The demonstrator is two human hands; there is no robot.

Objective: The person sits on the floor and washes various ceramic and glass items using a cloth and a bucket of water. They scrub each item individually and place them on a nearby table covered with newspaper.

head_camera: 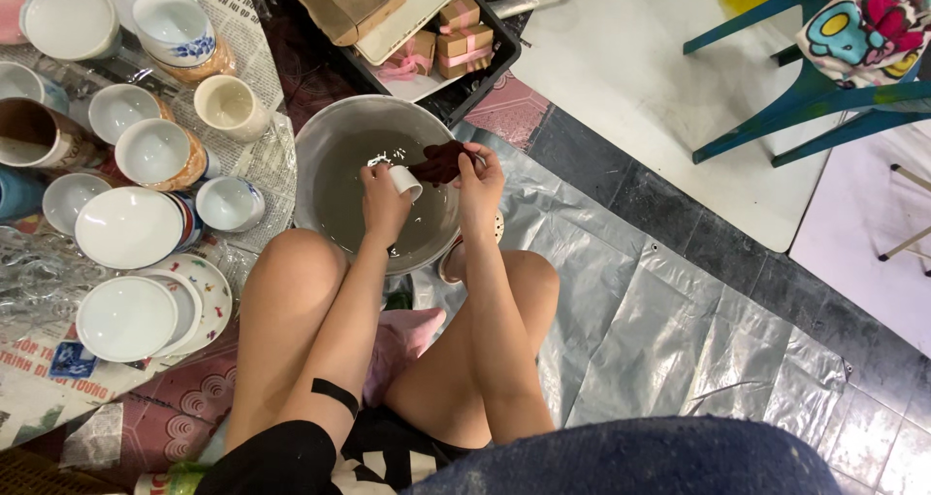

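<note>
1. The scene was taken from a single head-worn camera, pointed steeply down over the wearer's own lap and knees.
2. The metal basin (335, 180) on the floor was framed just left of centre – at arm's reach.
3. Crockery was caught at the left edge, a teal chair (776, 83) at the upper right.
4. No second view was supplied.

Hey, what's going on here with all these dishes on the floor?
A person sits low over a metal basin of cloudy water. The left hand holds a small white cup above the water, while the right hand presses a dark reddish cloth against it. To the left, white bowls and plates stand on newspaper. A silver tarp covers the floor on the right.
</note>
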